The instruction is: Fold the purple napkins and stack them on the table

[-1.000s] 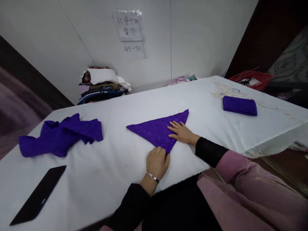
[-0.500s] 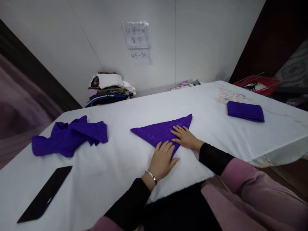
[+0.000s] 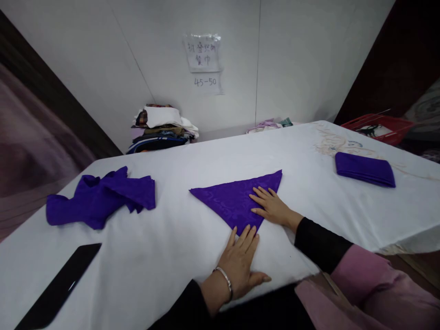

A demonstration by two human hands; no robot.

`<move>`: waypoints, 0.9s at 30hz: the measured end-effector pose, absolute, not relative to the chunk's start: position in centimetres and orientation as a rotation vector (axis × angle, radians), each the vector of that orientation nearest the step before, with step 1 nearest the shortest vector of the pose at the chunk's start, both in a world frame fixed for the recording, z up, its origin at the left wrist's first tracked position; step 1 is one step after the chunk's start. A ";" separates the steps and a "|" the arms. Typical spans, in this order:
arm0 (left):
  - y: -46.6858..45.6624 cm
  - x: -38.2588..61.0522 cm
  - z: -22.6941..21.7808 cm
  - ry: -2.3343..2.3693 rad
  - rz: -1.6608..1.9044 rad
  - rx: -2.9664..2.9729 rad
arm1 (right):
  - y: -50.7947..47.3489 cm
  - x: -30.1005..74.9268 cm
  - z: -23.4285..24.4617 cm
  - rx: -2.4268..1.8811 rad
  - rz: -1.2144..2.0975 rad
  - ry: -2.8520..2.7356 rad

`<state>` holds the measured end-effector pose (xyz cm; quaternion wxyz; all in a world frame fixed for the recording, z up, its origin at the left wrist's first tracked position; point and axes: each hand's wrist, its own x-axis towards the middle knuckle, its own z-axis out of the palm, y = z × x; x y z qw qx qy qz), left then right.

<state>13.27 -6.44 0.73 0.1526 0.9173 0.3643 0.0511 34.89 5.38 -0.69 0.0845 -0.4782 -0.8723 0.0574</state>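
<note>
A purple patterned napkin [image 3: 230, 199], folded into a triangle, lies flat on the white-covered table with its long edge away from me. My right hand [image 3: 271, 206] rests on its right part, fingers spread. At the near tip, my left hand [image 3: 239, 261] has its fingertips on the cloth; the fingers are stretched and the thumb points out to the right. A bracelet [image 3: 225, 279] circles the left wrist. To the left lies a crumpled heap of purple cloth [image 3: 99, 197]. A neatly folded purple cloth [image 3: 364, 169] sits at the right.
A dark flat panel [image 3: 62, 284] lies at the near left of the white tablecloth [image 3: 144, 261]. Stacked clothes [image 3: 165, 126] stand by the wall, below a handwritten paper sign [image 3: 205, 62]. Behind the table's right side is a red basket [image 3: 395, 130].
My left hand has slid toward me, down to the triangle's near tip, uncovering more of the napkin. The right hand stays on the cloth. The view has shifted slightly.
</note>
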 end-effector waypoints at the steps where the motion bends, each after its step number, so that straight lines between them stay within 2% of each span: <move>1: -6.5 13.0 1.0 1.018 0.147 2.620 | 5.4 34.9 -0.7 -1.426 0.176 -2.603; 7: -3.2 13.2 2.9 1.096 0.255 2.607 | 5.4 35.0 -1.0 -1.422 0.168 -2.615; 11: 0.6 13.6 1.8 1.339 0.317 2.623 | 5.4 35.0 -1.1 -1.419 0.152 -2.618; 17: 2.4 12.7 -0.6 1.520 0.189 2.579 | 5.4 35.0 -1.3 -1.421 0.171 -2.620; 27: 6.6 7.8 0.1 1.945 0.095 2.301 | 5.4 35.0 -1.0 -1.442 0.238 -2.641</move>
